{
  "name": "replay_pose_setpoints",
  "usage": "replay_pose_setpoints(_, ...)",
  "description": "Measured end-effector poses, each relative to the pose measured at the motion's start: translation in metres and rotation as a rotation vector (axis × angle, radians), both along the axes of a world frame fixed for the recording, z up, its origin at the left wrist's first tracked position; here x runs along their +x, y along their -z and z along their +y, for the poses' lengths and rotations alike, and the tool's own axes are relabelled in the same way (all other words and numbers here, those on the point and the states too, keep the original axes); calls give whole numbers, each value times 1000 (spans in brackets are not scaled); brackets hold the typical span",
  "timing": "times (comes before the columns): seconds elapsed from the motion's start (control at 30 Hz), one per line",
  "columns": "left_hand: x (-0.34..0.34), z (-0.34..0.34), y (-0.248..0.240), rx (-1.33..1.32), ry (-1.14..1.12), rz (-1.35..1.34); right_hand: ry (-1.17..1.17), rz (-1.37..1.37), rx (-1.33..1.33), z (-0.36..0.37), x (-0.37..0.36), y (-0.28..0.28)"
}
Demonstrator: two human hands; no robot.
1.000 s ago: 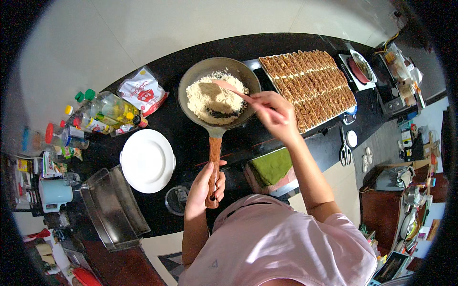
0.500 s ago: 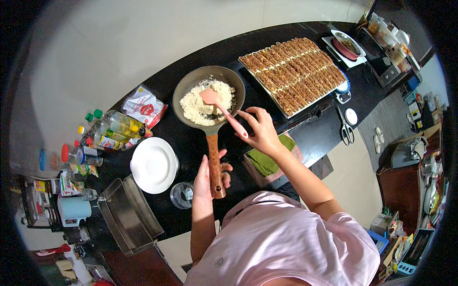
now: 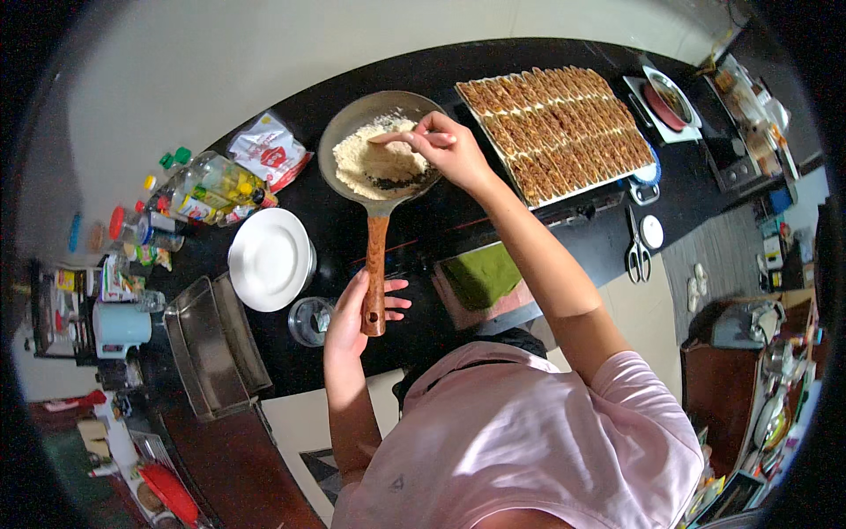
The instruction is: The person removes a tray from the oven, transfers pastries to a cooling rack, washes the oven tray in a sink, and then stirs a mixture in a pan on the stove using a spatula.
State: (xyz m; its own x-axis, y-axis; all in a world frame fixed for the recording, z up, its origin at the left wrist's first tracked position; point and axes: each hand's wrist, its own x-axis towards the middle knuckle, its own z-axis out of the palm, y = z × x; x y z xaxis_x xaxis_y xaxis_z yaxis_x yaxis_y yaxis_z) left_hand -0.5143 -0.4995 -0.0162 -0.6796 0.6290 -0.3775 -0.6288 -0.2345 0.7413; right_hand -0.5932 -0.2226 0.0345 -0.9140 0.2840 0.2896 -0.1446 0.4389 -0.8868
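Note:
A frying pan (image 3: 337,132) with a wooden handle (image 3: 376,256) stands on the black counter, holding pale powdery flour (image 3: 359,172). My right hand (image 3: 451,152) is over the pan's right side, fingers closed round a pink spatula (image 3: 392,138); its blade is in the flour and largely hard to make out. My left hand (image 3: 350,313) lies behind the handle's lower end. Its fingers stretch out apart on the handle's right, not wrapped round it, while the thumb is on the left. Beside that hand are a clear glass bowl (image 3: 308,322) and white plates (image 3: 270,260).
A tray of brown-topped strips (image 3: 560,132) lies right of the pan. Nearer are a green cloth (image 3: 480,275) and scissors (image 3: 636,251). To the left stand several bottles (image 3: 207,176), a white-and-red bag (image 3: 269,150) and a metal loaf tin (image 3: 216,348). A red pot (image 3: 665,101) is far right.
My right hand has moved left and farther over the pan with the spatula, now gripping it more fully. The left hand's fingers have straightened beside the handle. The whole view has shifted.

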Motion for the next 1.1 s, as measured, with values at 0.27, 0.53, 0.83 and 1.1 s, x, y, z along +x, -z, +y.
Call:
replay_pose_setpoints(0.27,-7,13,-11,-162,-19,36,-96,47,49,30,22,-49)
replay_pose_setpoints(0.53,-6,15,-18,-149,-16,3,-237,213,346,2,16,-23)
replay_pose_setpoints(0.83,-9,13,-18,-131,24,25,48,166,-7,4,-51,-20)
replay_pose_setpoints(1.1,-11,15,-23,-161,38,27,-121,220,310,-22,-53,3)
